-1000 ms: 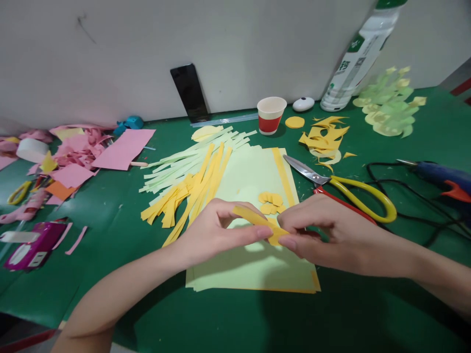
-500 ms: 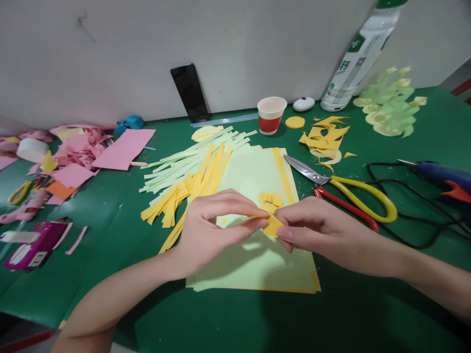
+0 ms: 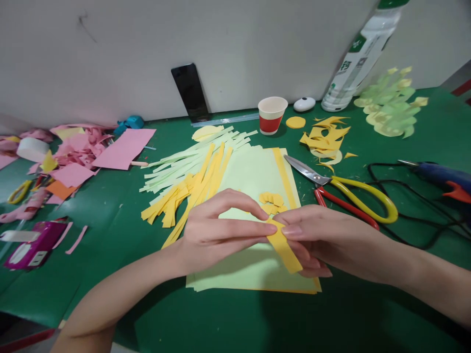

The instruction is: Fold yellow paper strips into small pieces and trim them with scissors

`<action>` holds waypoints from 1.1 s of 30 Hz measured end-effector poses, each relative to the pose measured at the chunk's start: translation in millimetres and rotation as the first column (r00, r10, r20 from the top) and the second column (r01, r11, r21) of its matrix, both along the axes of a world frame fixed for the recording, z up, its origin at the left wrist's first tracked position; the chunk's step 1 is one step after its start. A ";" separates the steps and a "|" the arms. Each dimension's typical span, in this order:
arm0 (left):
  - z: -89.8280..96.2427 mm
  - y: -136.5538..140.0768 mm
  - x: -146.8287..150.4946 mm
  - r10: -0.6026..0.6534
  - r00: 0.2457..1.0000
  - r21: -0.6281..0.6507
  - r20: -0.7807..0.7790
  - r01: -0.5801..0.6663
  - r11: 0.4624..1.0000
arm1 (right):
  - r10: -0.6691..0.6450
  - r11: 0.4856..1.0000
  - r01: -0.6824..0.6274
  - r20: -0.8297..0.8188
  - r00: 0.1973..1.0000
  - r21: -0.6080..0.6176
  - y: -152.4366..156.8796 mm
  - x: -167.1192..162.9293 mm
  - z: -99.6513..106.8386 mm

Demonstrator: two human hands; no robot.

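Between both hands is a yellow paper strip (image 3: 286,252), its lower end hanging down to the right. My left hand (image 3: 221,230) pinches the strip's upper end with its fingertips. My right hand (image 3: 320,238) grips the same end from the other side, thumb on the paper and the lower fingers curled behind it. Just beyond the fingertips, small folded yellow paper pieces (image 3: 271,200) lie on a stack of light green sheets (image 3: 235,277). To the left, yellow strips (image 3: 206,176) overlap pale green strips (image 3: 176,164).
Open scissors (image 3: 324,180) lie right of the sheets, near a blue glue gun (image 3: 441,174) with a looping black cord. A paper cup (image 3: 272,117), yellow scraps (image 3: 327,139), a bottle (image 3: 358,63) and a phone (image 3: 190,93) stand or lie along the wall. Pink paper (image 3: 125,147) is at left.
The yellow strip has turned and now hangs further down toward me, showing more of its length. The fingers of both hands have shifted their pinch; the other things stay put.
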State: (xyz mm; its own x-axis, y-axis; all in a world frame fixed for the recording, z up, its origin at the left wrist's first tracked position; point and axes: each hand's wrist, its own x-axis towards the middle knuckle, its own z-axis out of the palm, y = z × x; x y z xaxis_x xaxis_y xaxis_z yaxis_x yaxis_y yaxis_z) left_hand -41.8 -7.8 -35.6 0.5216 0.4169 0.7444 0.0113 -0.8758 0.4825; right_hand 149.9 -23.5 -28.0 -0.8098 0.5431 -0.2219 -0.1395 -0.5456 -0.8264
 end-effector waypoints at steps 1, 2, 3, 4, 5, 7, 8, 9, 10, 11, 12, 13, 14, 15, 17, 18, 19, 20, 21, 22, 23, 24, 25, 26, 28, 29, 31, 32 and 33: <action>0.6 -0.8 0.4 0.012 1.000 -0.030 0.013 -0.012 0.999 | -0.001 1.000 0.001 0.003 1.000 0.017 0.5 -0.5 0.0; 1.2 -1.8 1.1 0.036 0.999 -0.070 0.034 -0.033 0.997 | -0.014 0.998 0.012 0.025 1.000 0.063 0.7 -0.9 0.4; 1.9 -3.2 1.9 0.070 0.996 -0.124 0.054 -0.063 0.990 | -0.044 0.989 0.034 0.072 0.996 0.141 0.6 -1.1 1.3; 2.5 -4.8 2.9 0.110 0.992 -0.189 0.068 -0.095 0.977 | -0.090 0.969 0.055 0.136 0.987 0.240 -0.1 -1.3 2.6; 3.0 -6.6 3.7 0.145 0.987 -0.259 0.073 -0.122 0.958 | -0.145 0.936 0.066 0.207 0.968 0.346 -1.1 -1.6 4.2; 3.7 -10.3 5.0 0.171 0.983 -0.384 0.067 -0.133 0.914 | -0.256 0.837 0.047 0.314 0.914 0.546 -3.8 -2.6 7.6; 4.1 -11.9 5.3 0.165 0.984 -0.436 0.062 -0.122 0.892 | -0.300 0.781 0.026 0.338 0.892 0.624 -5.1 -3.3 8.9; 4.5 -13.3 5.5 0.155 0.986 -0.482 0.056 -0.109 0.869 | -0.333 0.733 0.010 0.345 0.877 0.681 -6.3 -3.9 9.9; 4.9 -14.4 5.6 0.148 0.988 -0.528 0.052 -0.099 0.843 | -0.357 0.694 0.001 0.343 0.869 0.720 -7.1 -4.6 10.5; 5.4 -15.1 5.8 0.145 0.988 -0.575 0.050 -0.090 0.813 | -0.377 0.665 0.000 0.335 0.864 0.747 -7.6 -5.1 10.8; 5.8 -15.6 5.9 0.143 0.988 -0.624 0.050 -0.082 0.777 | -0.388 0.651 0.005 0.328 0.861 0.759 -7.7 -5.4 10.7; 6.2 -15.9 6.1 0.143 0.988 -0.671 0.051 -0.072 0.738 | -0.389 0.652 0.010 0.323 0.863 0.759 -7.5 -5.5 10.5; 6.4 -16.0 6.3 0.142 0.988 -0.712 0.057 -0.059 0.700 | -0.381 0.662 0.018 0.316 0.869 0.749 -7.2 -5.4 10.3; 6.4 -16.1 6.5 0.138 0.988 -0.745 0.066 -0.043 0.666 | -0.371 0.677 0.025 0.312 0.875 0.736 -6.9 -5.0 10.0; 5.8 -16.3 6.4 0.125 0.989 -0.793 0.082 -0.011 0.609 | -0.348 0.705 0.032 0.307 0.886 0.709 -6.3 -3.6 9.8; 5.2 -16.3 6.1 0.114 0.989 -0.813 0.092 0.009 0.582 | -0.334 0.715 0.028 0.306 0.891 0.698 -6.1 -2.7 9.8; 4.6 -16.3 5.7 0.099 0.989 -0.833 0.109 0.036 0.553 | -0.321 0.723 0.023 0.306 0.897 0.690 -5.9 -1.7 9.9; 4.1 -16.0 5.4 0.077 0.989 -0.853 0.130 0.072 0.517 | -0.305 0.731 0.017 0.305 0.902 0.682 -5.8 -0.7 10.1; 3.6 -15.5 5.1 0.046 0.987 -0.874 0.156 0.116 0.471 | -0.287 0.742 0.009 0.305 0.908 0.670 -5.6 0.3 10.2; 3.2 -14.9 5.0 0.013 0.982 -0.895 0.187 0.165 0.415 | -0.264 0.755 -0.001 0.305 0.915 0.656 -5.4 1.1 10.3; 3.0 -14.0 5.2 -0.022 0.976 -0.913 0.218 0.212 0.349 | -0.234 0.768 -0.019 0.308 0.922 0.641 -5.2 1.9 10.1; 3.0 -13.1 5.5 -0.052 0.968 -0.927 0.245 0.250 0.279 | -0.204 0.777 -0.039 0.310 0.928 0.628 -4.9 2.5 9.8; 3.0 -12.3 6.1 -0.072 0.961 -0.938 0.266 0.275 0.212 | -0.173 0.780 -0.063 0.312 0.934 0.622 -4.6 3.0 9.2; 3.1 -11.5 6.6 -0.082 0.957 -0.946 0.278 0.288 0.151 | -0.150 0.778 -0.086 0.317 0.937 0.622 -4.4 3.4 8.5; 3.5 -10.5 7.6 -0.082 0.958 -0.958 0.275 0.280 0.058 | -0.123 0.769 -0.116 0.323 0.938 0.629 -4.0 3.8 6.8; 3.7 -10.3 7.9 -0.080 0.962 -0.964 0.261 0.264 0.028 | -0.117 0.767 -0.126 0.330 0.937 0.629 -3.8 3.9 6.2; 4.3 -10.2 8.0 -0.075 0.972 -0.975 0.222 0.222 -0.006 | -0.104 0.777 -0.146 0.355 0.929 0.612 -3.3 3.9 5.5; 4.6 -10.1 7.8 -0.078 0.977 -0.980 0.199 0.199 -0.014 | -0.099 0.787 -0.153 0.366 0.925 0.598 -2.9 3.8 5.7; 5.0 -10.1 7.5 -0.081 0.981 -0.984 0.178 0.177 -0.017 | -0.093 0.799 -0.156 0.376 0.922 0.581 -2.4 3.5 6.1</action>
